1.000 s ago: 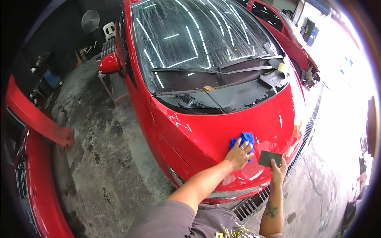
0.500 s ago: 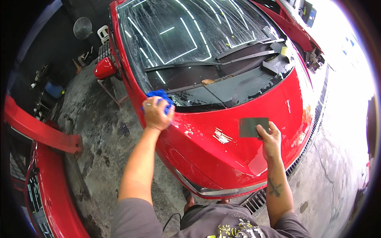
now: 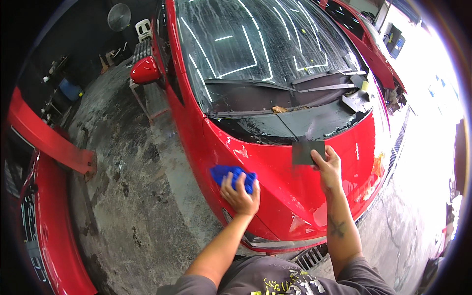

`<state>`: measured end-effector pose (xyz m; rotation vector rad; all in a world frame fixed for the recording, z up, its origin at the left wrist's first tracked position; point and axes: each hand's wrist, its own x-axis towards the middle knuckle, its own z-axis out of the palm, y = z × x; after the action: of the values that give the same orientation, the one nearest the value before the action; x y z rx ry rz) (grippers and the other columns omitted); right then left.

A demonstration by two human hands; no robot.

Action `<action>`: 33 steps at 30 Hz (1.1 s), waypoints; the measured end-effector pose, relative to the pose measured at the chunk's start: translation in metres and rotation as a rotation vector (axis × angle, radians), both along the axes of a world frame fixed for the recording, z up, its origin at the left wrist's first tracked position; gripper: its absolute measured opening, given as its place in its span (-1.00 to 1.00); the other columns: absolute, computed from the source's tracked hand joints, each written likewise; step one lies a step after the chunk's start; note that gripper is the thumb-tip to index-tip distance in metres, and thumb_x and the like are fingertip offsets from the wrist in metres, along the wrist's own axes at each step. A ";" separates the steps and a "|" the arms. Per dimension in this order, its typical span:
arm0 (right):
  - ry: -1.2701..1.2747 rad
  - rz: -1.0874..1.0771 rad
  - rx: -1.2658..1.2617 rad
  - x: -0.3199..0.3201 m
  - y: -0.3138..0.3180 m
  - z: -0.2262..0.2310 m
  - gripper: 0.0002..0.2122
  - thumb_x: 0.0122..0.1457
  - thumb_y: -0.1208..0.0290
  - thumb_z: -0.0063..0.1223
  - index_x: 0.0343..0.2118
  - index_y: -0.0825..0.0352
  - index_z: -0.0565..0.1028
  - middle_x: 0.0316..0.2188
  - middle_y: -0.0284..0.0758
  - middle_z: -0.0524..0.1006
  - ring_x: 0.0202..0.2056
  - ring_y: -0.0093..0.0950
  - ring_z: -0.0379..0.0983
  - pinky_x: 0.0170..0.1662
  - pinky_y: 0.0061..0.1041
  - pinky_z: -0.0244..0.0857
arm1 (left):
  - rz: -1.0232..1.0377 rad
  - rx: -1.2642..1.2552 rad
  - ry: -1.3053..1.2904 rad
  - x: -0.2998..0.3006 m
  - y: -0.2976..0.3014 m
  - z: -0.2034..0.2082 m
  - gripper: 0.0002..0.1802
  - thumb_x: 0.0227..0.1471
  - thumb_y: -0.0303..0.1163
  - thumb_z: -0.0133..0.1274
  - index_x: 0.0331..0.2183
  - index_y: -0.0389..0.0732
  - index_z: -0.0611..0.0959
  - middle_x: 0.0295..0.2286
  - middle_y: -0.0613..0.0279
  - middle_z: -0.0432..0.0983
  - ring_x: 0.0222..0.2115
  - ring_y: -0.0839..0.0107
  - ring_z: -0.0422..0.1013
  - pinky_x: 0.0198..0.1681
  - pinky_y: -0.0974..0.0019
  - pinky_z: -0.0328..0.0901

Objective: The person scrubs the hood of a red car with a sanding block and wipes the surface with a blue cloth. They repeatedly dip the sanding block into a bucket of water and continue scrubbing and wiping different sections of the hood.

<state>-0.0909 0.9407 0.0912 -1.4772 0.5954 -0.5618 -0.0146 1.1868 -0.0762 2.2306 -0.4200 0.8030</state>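
Note:
In front of me is the red hood (image 3: pixel 280 172) of a car, with pale scuffed patches, glossy reflections and an orange-brown area at its right. My left hand (image 3: pixel 242 197) presses a crumpled blue cloth (image 3: pixel 220 173) on the hood's left front slope, fingers closed over it. My right hand (image 3: pixel 329 169) pinches a dark grey-green rectangular sheet, by its look sandpaper (image 3: pixel 302 152), between thumb and fingers at its right edge. The sheet is held up in front of the hood's rear edge, seemingly above the surface. Part of the cloth is hidden under my left fingers.
Behind the hood lie the black cowl (image 3: pixel 314 120), a dry leaf (image 3: pixel 279 109), wipers (image 3: pixel 324 88) and the streaked windshield (image 3: pixel 236 44). A side mirror (image 3: pixel 145 70) juts out left. A red lift arm (image 3: pixel 49 132), another red car (image 3: pixel 64 221) and a floor grate (image 3: pixel 310 256) are nearby.
My left hand and the blue cloth have moved from beside the windshield's lower left corner toward me and right, down the hood. The right hand with the sheet shifts slightly; the view has tilted.

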 end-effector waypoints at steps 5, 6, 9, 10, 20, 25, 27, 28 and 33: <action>0.104 0.416 -0.014 0.042 0.027 -0.008 -0.81 0.33 0.60 0.33 -0.27 0.29 0.46 -0.11 -0.25 0.72 -0.14 -0.54 0.67 -0.10 -0.42 0.55 | -0.063 -0.018 -0.034 -0.009 0.009 -0.013 -0.42 0.24 0.04 0.31 0.13 -0.09 0.65 0.24 -0.21 0.42 0.28 -0.27 0.31 0.35 -0.37 0.16; 0.081 0.455 0.054 0.051 0.033 -0.019 -0.74 0.30 0.69 0.30 -0.33 0.27 0.38 -0.03 -0.18 0.71 -0.08 -0.50 0.68 -0.06 -0.38 0.59 | -0.058 -0.016 -0.035 -0.008 0.010 -0.014 -0.43 0.24 0.04 0.30 0.13 -0.09 0.65 0.23 -0.21 0.42 0.28 -0.27 0.31 0.35 -0.37 0.16; -0.064 0.521 -0.385 0.071 0.040 -0.037 -0.58 0.21 0.83 0.07 0.08 0.26 0.44 0.36 -0.03 0.51 0.34 -0.19 0.54 0.23 -0.18 0.55 | -0.060 -0.019 -0.042 -0.009 0.005 -0.015 -0.42 0.26 0.06 0.26 0.13 -0.11 0.65 0.23 -0.24 0.42 0.27 -0.29 0.31 0.36 -0.39 0.16; -0.008 0.520 -0.593 0.071 0.044 -0.030 -0.41 0.22 0.79 0.06 0.32 0.23 0.44 0.43 -0.08 0.47 0.40 -0.11 0.48 0.34 -0.08 0.47 | -0.058 -0.016 -0.048 -0.009 0.005 -0.015 -0.41 0.27 0.08 0.24 0.14 -0.12 0.64 0.23 -0.25 0.42 0.27 -0.30 0.31 0.36 -0.41 0.15; 0.341 1.187 -1.905 0.024 -0.146 -0.037 -0.25 0.44 0.24 0.01 0.67 -0.06 0.07 0.70 -0.52 -0.01 0.70 -0.27 -0.23 0.68 0.16 -0.47 | -0.004 0.016 -0.042 -0.013 0.006 -0.013 -0.39 0.21 0.05 0.25 0.13 -0.14 0.63 0.23 -0.24 0.41 0.26 -0.27 0.30 0.37 -0.38 0.14; 0.063 1.141 -1.847 0.080 -0.049 -0.057 -0.26 0.44 0.24 -0.04 0.66 0.10 0.08 0.70 -0.36 0.03 0.69 -0.24 -0.17 0.67 0.21 -0.47 | -0.010 0.018 -0.036 -0.012 0.001 -0.010 -0.38 0.21 0.06 0.25 0.13 -0.16 0.63 0.22 -0.27 0.41 0.25 -0.28 0.31 0.37 -0.37 0.15; -0.065 0.963 -1.804 0.107 0.001 -0.072 -0.32 0.45 0.28 -0.09 0.62 0.23 0.17 0.64 -0.25 0.16 0.67 -0.24 -0.08 0.66 0.21 -0.36 | -0.029 0.013 -0.036 -0.014 -0.009 -0.008 -0.37 0.21 0.07 0.26 0.13 -0.16 0.63 0.22 -0.27 0.41 0.25 -0.28 0.31 0.37 -0.37 0.15; -0.058 0.931 -1.824 0.116 0.017 -0.072 -0.33 0.46 0.27 -0.09 0.61 0.26 0.17 0.62 -0.23 0.20 0.66 -0.27 -0.06 0.66 0.19 -0.33 | -0.024 0.013 -0.039 -0.013 -0.007 -0.007 -0.37 0.21 0.07 0.26 0.13 -0.17 0.63 0.22 -0.27 0.41 0.25 -0.28 0.31 0.37 -0.37 0.15; 0.102 1.126 -1.939 0.072 -0.069 -0.054 -0.26 0.44 0.15 0.00 0.63 0.25 0.13 0.68 -0.22 0.06 0.68 -0.28 -0.09 0.67 0.12 -0.40 | 0.028 0.007 -0.026 -0.018 0.012 -0.013 -0.38 0.18 0.06 0.28 0.13 -0.12 0.65 0.23 -0.22 0.41 0.26 -0.29 0.32 0.36 -0.38 0.16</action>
<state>-0.0190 0.8714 0.0374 -3.1662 -1.1839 0.0476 -0.0321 1.1988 -0.0887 2.2393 -0.4059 0.8468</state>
